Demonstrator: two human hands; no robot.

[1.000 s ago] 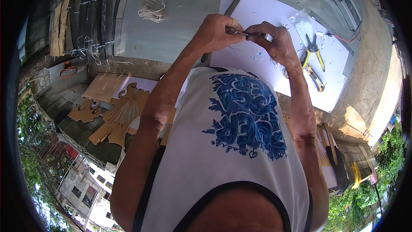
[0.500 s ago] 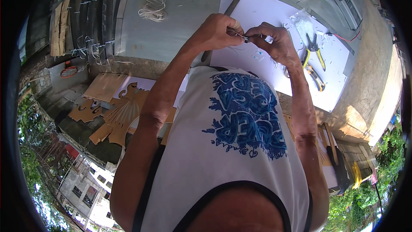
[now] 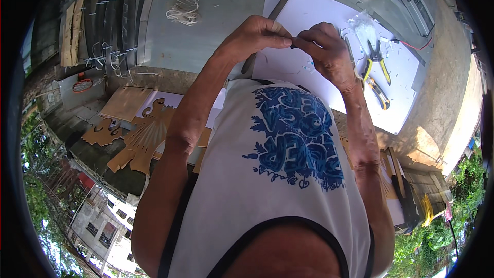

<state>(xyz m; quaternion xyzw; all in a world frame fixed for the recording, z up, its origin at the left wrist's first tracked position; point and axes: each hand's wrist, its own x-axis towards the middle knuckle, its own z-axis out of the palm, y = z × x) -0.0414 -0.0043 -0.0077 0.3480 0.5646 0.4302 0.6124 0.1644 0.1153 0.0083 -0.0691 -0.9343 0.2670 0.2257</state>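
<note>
Both hands meet over the large white paper sheet [image 3: 309,10], fingertip to fingertip. The left hand [image 3: 256,35] and the right hand [image 3: 325,47] each pinch an end of a small dark slender piece [image 3: 294,44], too tiny to identify, held in the air between them. To my eye, doing this well means a firm left pinch and only small moves from the right fingers, staying above the paper. Yellow-handled pliers [image 3: 374,61] lie just beyond the right hand; a coil of pale cord [image 3: 184,7] sits well off past the left.

left hand [image 3: 254,36] fingertips closed up, nearer right hand [image 3: 325,49]
</note>
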